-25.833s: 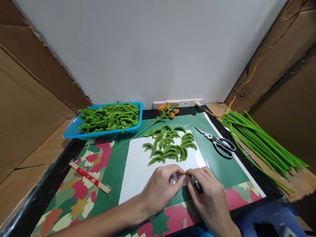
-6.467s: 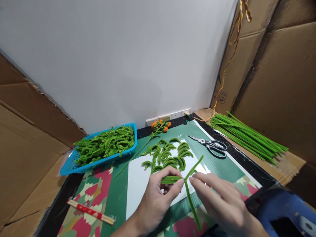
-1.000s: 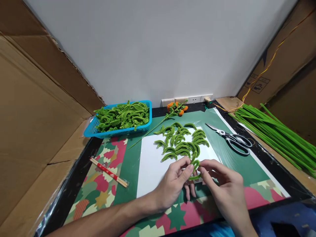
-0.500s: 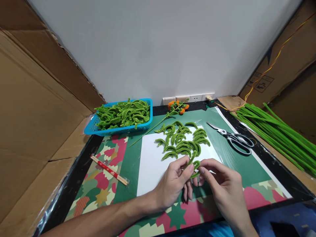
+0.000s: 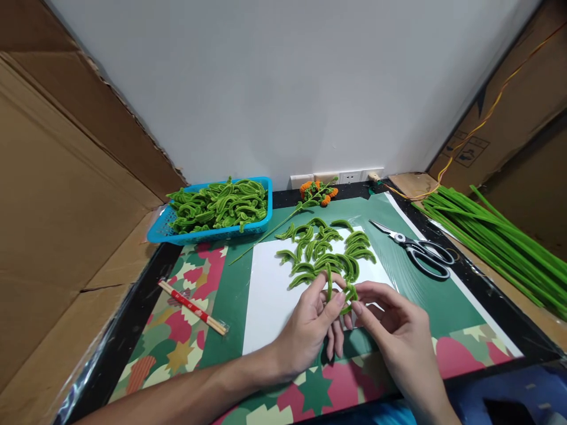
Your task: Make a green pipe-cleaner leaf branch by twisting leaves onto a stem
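Between my two hands is a bent green pipe cleaner (image 5: pixel 330 282), with one end standing up and a curl beside it. My left hand (image 5: pixel 312 321) pinches it between thumb and fingers. On the other side, the thumb and forefinger of my right hand (image 5: pixel 392 321) close on the curled part. Just beyond my fingers, several curved green pipe-cleaner pieces (image 5: pixel 328 260) lie on a white sheet (image 5: pixel 268 301). Part of the held piece is hidden by my fingers.
A blue basket (image 5: pixel 212 237) at back left holds more green pieces. Behind the sheet lies a stem with orange flowers (image 5: pixel 325 199). Scissors (image 5: pixel 419 248) and long green pipe cleaners (image 5: pixel 491 242) are at right. Wrapped chopsticks (image 5: pixel 192 307) lie at left, near cardboard walls.
The upright end of the held pipe cleaner has shifted left and now stands straighter. My fingers have moved slightly around the curl. The loose pieces have stayed put.
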The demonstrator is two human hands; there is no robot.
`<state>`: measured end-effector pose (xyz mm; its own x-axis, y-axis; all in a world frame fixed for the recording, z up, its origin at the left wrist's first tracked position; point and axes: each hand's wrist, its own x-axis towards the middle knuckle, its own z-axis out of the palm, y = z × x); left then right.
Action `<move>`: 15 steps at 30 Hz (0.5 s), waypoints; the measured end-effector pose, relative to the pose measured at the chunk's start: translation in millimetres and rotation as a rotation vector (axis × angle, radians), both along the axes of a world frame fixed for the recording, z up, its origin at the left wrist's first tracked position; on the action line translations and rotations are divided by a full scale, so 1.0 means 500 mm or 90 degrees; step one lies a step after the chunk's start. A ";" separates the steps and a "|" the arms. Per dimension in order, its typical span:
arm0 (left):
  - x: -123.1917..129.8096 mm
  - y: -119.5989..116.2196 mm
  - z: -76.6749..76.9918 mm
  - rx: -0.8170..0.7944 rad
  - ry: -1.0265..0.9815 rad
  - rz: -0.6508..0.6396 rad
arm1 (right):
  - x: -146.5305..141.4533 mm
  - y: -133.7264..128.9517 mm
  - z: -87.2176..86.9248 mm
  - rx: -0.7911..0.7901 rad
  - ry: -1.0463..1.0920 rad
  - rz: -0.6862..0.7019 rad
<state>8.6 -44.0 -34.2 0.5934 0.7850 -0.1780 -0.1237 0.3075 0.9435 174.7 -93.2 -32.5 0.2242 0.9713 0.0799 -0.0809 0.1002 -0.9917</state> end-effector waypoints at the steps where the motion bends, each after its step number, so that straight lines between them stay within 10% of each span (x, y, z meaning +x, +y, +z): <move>1: -0.001 -0.001 -0.001 -0.003 -0.005 -0.004 | -0.001 0.001 0.001 0.004 -0.001 0.003; 15: -0.009 -0.001 0.015 0.013 0.047 -0.043 | 0.010 0.002 -0.003 0.017 -0.023 -0.028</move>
<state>4.2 -44.4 -26.9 0.6308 0.7477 -0.2074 -0.0340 0.2936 0.9553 179.8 -92.0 -34.0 0.2632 0.9580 0.1140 -0.0392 0.1287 -0.9909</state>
